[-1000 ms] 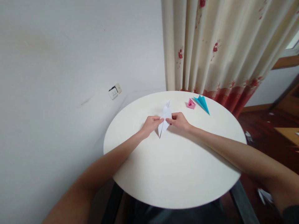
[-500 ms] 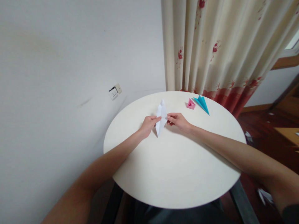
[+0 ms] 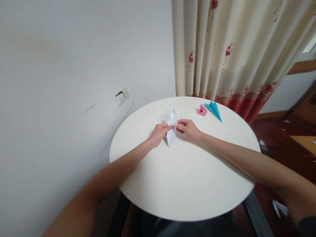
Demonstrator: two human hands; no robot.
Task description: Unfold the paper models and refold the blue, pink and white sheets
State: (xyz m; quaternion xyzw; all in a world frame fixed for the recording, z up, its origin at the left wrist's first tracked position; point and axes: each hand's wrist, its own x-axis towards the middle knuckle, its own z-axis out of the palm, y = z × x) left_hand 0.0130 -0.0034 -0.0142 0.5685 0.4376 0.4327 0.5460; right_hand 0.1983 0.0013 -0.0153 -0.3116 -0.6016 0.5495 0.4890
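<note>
Work surface: a round, cream-white counter [image 3: 182, 184] with a smooth matte top, viewed from above and in front. A dark frame member shows beneath its near edge.

Held item: a white folded paper [image 3: 172, 125], long and narrow with pointed ends, positioned over the far-centre area of the counter. Its long axis runs from the near tip to the far tip, and it is tilted slightly to the right at the top. Whether the near tip touches the counter cannot be determined.

Left hand [image 3: 159, 133]: fingers closed on the left edge of the white folded paper at mid-length, thumb uppermost.

Right hand [image 3: 189, 127]: fingers closed on the right edge of the same paper, directly opposite the left hand. Both forearms extend across the counter from the near edge.

Other items on the counter: a small pink folded paper [image 3: 201, 110] and a teal paper plane [image 3: 214, 110] lie just beside each other at the far right, well apart from the hands.

Room: a plain white wall [image 3: 74, 65] at left carries a wall socket [image 3: 121, 96]. A cream curtain [image 3: 234, 49] with red floral print and a red lower band hangs behind the counter. A dark wooden floor [image 3: 278, 138] shows at right, with small white scraps on it
</note>
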